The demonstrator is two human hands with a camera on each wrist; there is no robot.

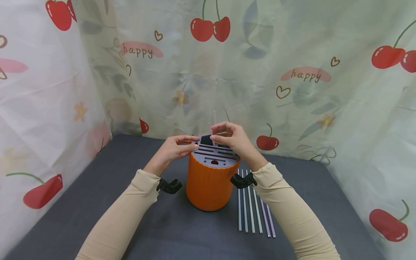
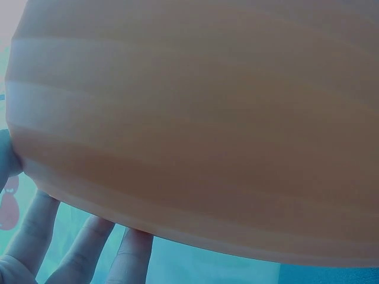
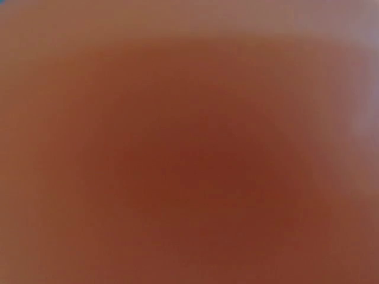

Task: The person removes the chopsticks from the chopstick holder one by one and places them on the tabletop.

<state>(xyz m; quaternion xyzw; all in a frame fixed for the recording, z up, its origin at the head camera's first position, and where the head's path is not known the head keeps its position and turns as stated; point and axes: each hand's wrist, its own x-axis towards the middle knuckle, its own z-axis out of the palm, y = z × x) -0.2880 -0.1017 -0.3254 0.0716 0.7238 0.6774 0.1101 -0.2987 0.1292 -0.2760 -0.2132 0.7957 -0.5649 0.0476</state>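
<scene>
An orange round knife block (image 1: 209,184) with a grey slotted top (image 1: 212,155) stands upright on the table. My left hand (image 1: 172,150) grips its left rim, the thumb on the top edge and the other fingers against the side; these fingers (image 2: 130,254) show along the orange wall in the left wrist view. Over the dark opening (image 1: 206,140) in the top, my right hand (image 1: 232,141) pinches a thin pink chopstick (image 1: 209,128) between thumb and fingertips. A second pink chopstick (image 1: 214,117) rises just behind it, its lower part hidden by the fingers. Blurred orange wall fills the right wrist view.
Several thin metal chopsticks (image 1: 253,209) in bluish, greenish and purple tints lie side by side right of the block, partly beneath my right forearm. The dark table (image 1: 162,231) is bounded by a printed curtain (image 1: 227,72) at the back and sides.
</scene>
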